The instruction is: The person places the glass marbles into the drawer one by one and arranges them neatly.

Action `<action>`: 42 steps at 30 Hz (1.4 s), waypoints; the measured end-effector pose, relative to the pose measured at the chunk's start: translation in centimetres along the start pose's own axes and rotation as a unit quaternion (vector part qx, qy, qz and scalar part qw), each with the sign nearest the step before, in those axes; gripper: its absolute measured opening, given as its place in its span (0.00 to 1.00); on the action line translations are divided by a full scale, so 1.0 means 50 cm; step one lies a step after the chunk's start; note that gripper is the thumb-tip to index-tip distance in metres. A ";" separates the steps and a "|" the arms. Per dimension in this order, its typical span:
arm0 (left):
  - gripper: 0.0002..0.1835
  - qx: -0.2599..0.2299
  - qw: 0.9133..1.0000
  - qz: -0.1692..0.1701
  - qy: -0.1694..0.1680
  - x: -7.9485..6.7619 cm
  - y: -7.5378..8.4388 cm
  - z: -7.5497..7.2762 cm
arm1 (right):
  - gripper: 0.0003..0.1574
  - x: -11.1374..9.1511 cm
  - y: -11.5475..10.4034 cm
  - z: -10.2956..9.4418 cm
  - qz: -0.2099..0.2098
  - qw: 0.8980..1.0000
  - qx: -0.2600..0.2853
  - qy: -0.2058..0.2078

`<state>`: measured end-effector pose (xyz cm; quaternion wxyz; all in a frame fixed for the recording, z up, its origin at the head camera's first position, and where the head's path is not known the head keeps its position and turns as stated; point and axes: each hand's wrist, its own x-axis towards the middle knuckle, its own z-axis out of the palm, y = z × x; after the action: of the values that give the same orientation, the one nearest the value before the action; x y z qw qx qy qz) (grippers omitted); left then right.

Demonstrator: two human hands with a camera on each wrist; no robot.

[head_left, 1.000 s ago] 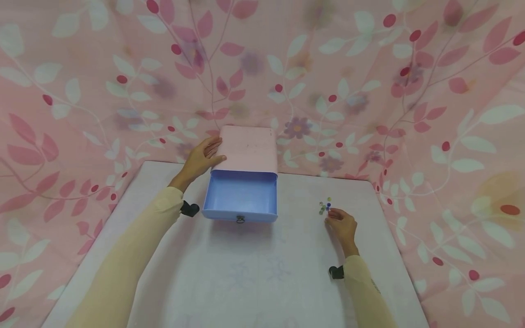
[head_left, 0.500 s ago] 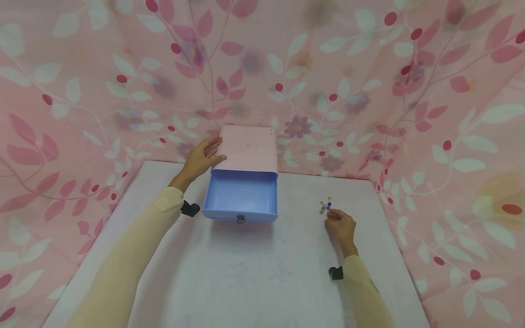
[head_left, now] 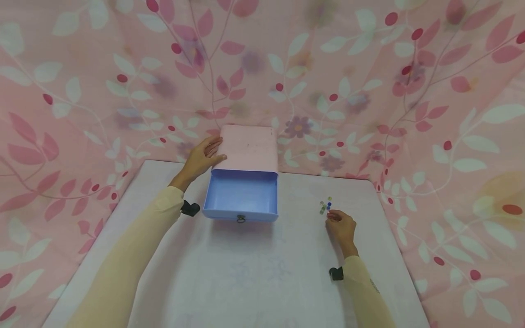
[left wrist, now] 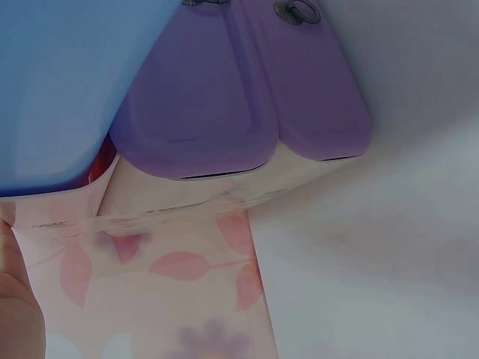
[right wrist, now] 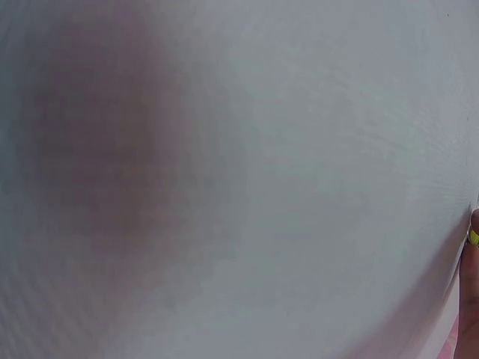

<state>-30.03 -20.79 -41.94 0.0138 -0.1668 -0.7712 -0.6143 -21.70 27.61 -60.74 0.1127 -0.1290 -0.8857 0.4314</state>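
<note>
A small pink chest of drawers (head_left: 249, 148) stands at the back of the table. Its blue top drawer (head_left: 240, 193) is pulled out, with a metal ring handle on the front. My left hand (head_left: 200, 158) rests against the chest's left side, fingers fairly straight and thumb near the top edge. In the left wrist view, two purple drawers (left wrist: 202, 90) below are closed. Several glass marbles (head_left: 322, 207) lie in a cluster on the right. My right hand (head_left: 342, 226) is low beside them; in the right wrist view its fingertips pinch a yellow marble (right wrist: 474, 237) at the table surface.
A white cloth (head_left: 254, 282) covers the table. A pink floral curtain (head_left: 311, 82) hangs right behind the chest and along both sides. Dark wrist-camera mounts (head_left: 190, 208) stick out inward from both sleeves.
</note>
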 end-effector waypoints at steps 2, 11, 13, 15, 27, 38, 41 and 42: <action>0.41 -0.002 1.000 0.000 -0.001 0.001 -0.001 0.000 | 0.21 0.000 0.001 0.000 -0.003 1.000 -0.003 0.002; 0.42 0.004 1.000 0.001 -0.003 0.002 -0.002 -0.002 | 0.19 0.001 -0.007 -0.004 0.012 1.000 0.010 0.011; 0.41 0.002 1.000 0.001 -0.003 0.002 -0.002 -0.002 | 0.18 0.001 -0.011 -0.003 0.012 1.000 0.016 0.011; 0.41 0.000 1.000 0.002 -0.004 0.002 -0.001 -0.002 | 0.18 0.002 -0.016 -0.002 0.005 1.000 0.024 0.013; 0.41 0.006 1.000 -0.003 -0.003 -0.002 0.003 0.001 | 0.19 0.008 -0.073 0.004 -0.109 0.985 0.124 0.039; 0.42 0.007 1.000 -0.005 -0.001 -0.003 0.002 0.000 | 0.17 0.001 -0.162 -0.003 -0.169 0.962 0.213 0.022; 0.42 0.006 1.000 -0.005 -0.002 -0.001 0.002 0.000 | 0.17 -0.012 -0.199 -0.015 -0.178 0.953 0.246 0.008; 0.42 0.005 1.000 -0.005 -0.002 -0.001 0.002 0.000 | 0.17 -0.016 -0.211 -0.019 -0.180 0.951 0.251 0.005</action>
<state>-29.96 -20.78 -41.84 0.0099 -0.1642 -0.7753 -0.6098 -22.02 21.79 -51.85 0.2217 0.0626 -0.7569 0.6115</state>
